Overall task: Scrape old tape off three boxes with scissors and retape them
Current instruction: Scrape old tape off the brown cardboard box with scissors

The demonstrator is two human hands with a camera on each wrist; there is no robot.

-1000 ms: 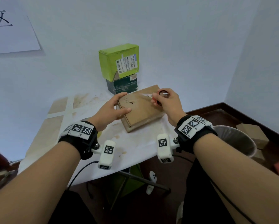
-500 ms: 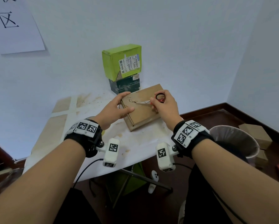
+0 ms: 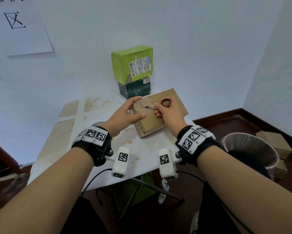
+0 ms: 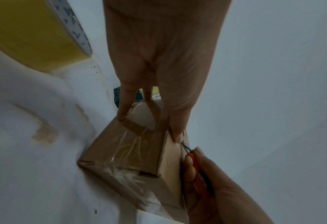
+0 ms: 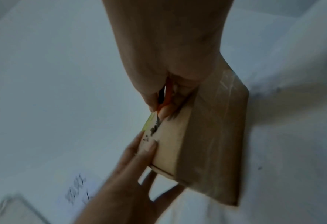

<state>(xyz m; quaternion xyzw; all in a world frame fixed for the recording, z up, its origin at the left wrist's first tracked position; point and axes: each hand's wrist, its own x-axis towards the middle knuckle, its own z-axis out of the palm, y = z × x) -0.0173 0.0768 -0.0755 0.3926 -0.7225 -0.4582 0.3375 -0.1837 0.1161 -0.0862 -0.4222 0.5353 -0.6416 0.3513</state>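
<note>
Gripping the scissors (image 3: 153,107) in our right hand (image 3: 167,112), we point the blades left, seemingly along the brown box (image 3: 160,122) top, toward our flat left hand (image 3: 125,114) bracing its left edge.

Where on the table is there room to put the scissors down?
Bare patches: the white table cover between the flat brown cardboard box and the near edge, and left of the left hand. Crowded: the far corner, with the stacked green box and dark box.
</note>
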